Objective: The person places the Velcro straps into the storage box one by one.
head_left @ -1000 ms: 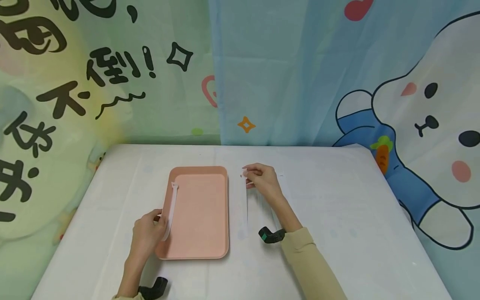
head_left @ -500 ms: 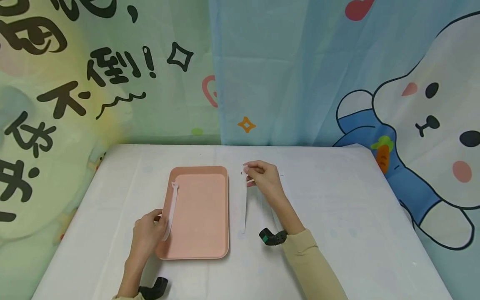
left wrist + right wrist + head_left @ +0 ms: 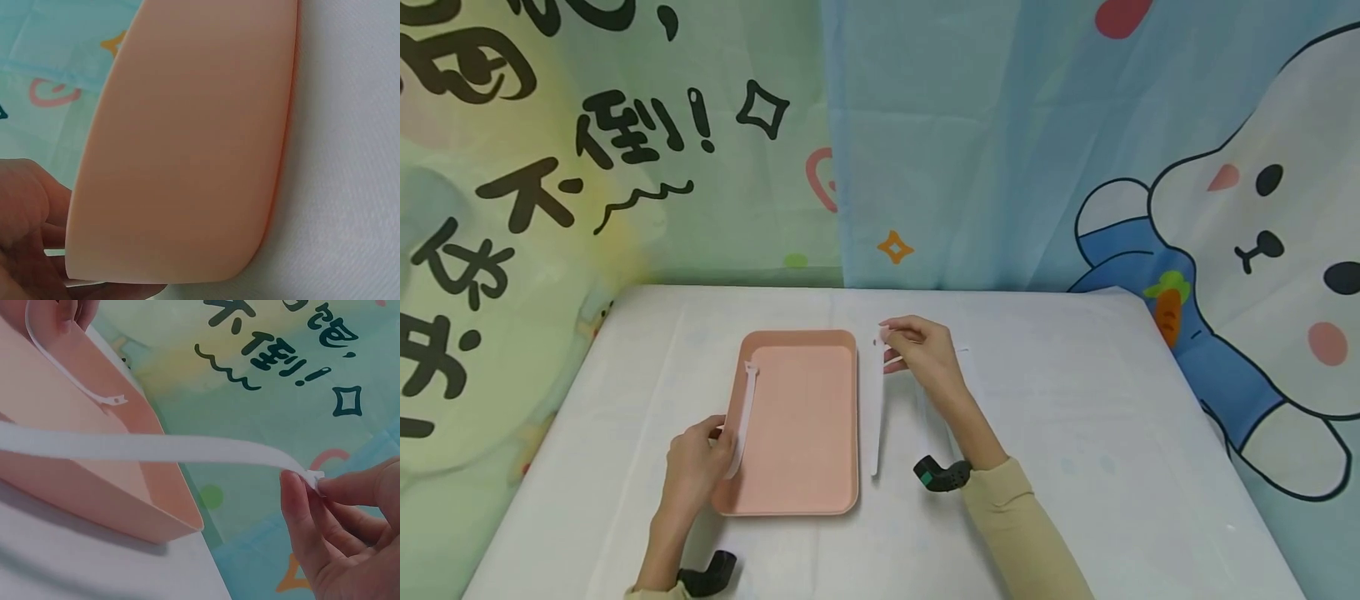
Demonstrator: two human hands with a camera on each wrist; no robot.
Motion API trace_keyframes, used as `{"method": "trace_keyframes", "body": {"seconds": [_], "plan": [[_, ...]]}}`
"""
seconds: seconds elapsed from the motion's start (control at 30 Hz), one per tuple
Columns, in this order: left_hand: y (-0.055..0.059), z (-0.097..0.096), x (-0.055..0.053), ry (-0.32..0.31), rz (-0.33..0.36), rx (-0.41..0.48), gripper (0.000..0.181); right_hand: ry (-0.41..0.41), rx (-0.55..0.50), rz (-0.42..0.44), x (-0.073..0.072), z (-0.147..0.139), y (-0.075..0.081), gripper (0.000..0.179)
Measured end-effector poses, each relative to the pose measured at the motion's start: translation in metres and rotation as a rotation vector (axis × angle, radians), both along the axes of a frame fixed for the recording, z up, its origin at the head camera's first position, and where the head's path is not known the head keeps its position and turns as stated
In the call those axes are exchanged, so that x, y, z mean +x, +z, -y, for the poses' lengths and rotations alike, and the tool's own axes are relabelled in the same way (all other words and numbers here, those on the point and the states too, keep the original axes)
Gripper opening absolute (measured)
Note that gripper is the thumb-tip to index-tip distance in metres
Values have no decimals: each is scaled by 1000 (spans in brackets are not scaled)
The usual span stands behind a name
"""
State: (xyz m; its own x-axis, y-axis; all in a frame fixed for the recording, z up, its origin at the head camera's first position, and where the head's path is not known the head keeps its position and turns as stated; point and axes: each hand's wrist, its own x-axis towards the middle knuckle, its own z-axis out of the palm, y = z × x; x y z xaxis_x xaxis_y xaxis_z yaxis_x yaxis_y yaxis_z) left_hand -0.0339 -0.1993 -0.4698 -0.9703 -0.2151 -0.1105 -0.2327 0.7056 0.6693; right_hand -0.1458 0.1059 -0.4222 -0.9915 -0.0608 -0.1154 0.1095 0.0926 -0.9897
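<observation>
A pink tray lies on the table. My left hand grips its left rim near the lower corner; in the left wrist view the fingers partly hide behind the tray wall. Inside the tray, along its left side, lies a thin white strip with a notched end. To the right of the tray, my right hand pinches the top end of a second white strip between thumb and fingers. This strip runs lengthwise beside the tray's right wall, and looks flexible in the right wrist view.
A white cloth covers the table. Faint pale outlines show on it around the right wrist, too indistinct to identify. A printed curtain hangs behind the table's far edge. Each wrist wears a black camera.
My right hand has moved slightly up and to the left, bringing the pinched strip closer to the tray. The left hand and the tray have stayed in place.
</observation>
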Motion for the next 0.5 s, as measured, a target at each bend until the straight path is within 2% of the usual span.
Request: {"method": "trace_keyframes", "body": {"seconds": [0.23, 0.5], "plan": [[-1, 1, -1, 1, -2, -7, 34, 26, -37, 1, 1, 11, 2, 23], [-3, 3, -2, -10, -19, -8, 34, 88, -88, -2, 0, 27, 1, 25]]}}
